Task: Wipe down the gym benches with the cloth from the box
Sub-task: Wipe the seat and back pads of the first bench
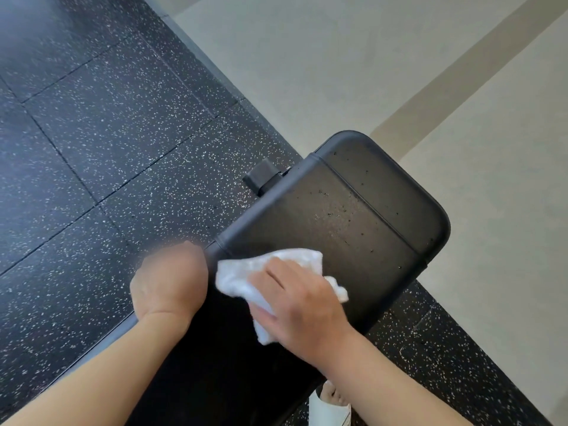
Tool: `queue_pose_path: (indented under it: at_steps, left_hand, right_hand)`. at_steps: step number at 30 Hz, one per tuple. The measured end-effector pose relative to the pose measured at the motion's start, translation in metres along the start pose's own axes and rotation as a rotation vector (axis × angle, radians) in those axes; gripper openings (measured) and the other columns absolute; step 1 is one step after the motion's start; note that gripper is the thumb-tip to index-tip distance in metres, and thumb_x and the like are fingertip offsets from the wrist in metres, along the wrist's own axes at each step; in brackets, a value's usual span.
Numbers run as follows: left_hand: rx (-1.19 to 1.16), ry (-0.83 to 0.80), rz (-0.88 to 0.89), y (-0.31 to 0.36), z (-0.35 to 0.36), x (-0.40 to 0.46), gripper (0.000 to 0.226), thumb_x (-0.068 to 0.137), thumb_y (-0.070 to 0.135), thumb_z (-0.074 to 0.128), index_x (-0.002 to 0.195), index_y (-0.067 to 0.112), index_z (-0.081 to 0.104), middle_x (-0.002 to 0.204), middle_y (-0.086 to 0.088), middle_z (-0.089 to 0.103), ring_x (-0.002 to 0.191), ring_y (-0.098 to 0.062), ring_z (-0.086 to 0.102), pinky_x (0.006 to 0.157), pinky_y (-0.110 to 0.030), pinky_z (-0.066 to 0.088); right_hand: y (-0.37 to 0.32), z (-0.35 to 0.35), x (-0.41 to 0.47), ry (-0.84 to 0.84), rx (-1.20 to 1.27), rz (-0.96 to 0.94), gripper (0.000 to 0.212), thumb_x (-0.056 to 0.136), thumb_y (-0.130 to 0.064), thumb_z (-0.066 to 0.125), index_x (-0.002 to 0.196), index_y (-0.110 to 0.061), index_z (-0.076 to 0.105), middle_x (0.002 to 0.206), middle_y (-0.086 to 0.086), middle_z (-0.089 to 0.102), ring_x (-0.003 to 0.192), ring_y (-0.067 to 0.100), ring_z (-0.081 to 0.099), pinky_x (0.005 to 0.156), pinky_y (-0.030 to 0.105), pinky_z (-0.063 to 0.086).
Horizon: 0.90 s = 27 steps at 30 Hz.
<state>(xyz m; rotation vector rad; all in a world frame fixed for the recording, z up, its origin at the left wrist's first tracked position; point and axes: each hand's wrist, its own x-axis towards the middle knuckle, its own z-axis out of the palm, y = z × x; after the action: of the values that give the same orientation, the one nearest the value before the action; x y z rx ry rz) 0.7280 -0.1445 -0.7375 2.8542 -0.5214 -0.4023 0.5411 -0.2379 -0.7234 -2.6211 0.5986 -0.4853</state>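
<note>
- The left hand (169, 284) clasps the bench (353, 210) at its 9 o'clock side edge, fingers curled out of sight, knuckles blurred.
- The right hand (302, 305), just beside it at 3 o'clock, grips a bunched white cloth (236, 279) pressed on the pad.
- The bench runs long from 7 to 1 o'clock, rounded end pointing to 1 o'clock; its near end is cut off at the bottom of view.
- A black bracket (261, 176) pokes from under its 10 o'clock side, mostly hidden.

Your black bench (353, 216) stands on the dark speckled floor (92, 133). The white cloth (242, 272) lies bunched up on its top, under your right hand (301, 305). Small dark specks (347, 210) dot the pad toward the far end.
</note>
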Motion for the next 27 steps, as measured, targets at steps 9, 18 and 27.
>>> queue_pose_path:
  at_steps: [9, 18, 27]
  left_hand:
    - [-0.001, -0.020, 0.027, -0.003, 0.003, 0.003, 0.054, 0.100, 0.037, 0.037, 0.052, 0.013, 0.046, 0.053, -0.001, 0.042, 0.052, -0.018, 0.035, 0.063, -0.039, 0.033]
    - [-0.001, -0.023, 0.053, -0.006, 0.005, 0.002, 0.055, 0.088, 0.046, 0.023, 0.052, 0.012, 0.046, 0.053, -0.006, 0.047, 0.052, -0.023, 0.039, 0.060, -0.039, 0.032]
    - [0.003, -0.042, 0.072, -0.005, 0.003, 0.003, 0.054, 0.089, 0.045, 0.023, 0.054, 0.012, 0.048, 0.056, -0.010, 0.048, 0.054, -0.029, 0.039, 0.064, -0.041, 0.035]
  right_hand:
    - [0.070, -0.021, 0.049, 0.149, -0.203, 0.188, 0.018, 0.091, -0.033, 0.069, 0.094, -0.015, 0.066, 0.091, 0.001, 0.063, 0.076, 0.024, 0.064, 0.054, 0.034, 0.046]
    - [0.062, 0.005, 0.126, 0.136, -0.157, 0.224, 0.025, 0.099, -0.040, 0.062, 0.094, -0.016, 0.066, 0.093, -0.001, 0.063, 0.083, 0.023, 0.062, 0.061, 0.033, 0.039]
    - [0.097, -0.067, -0.047, 0.072, -0.125, 0.246, 0.033, 0.105, -0.042, 0.056, 0.095, -0.014, 0.071, 0.087, -0.005, 0.063, 0.080, 0.017, 0.061, 0.064, 0.031, 0.051]
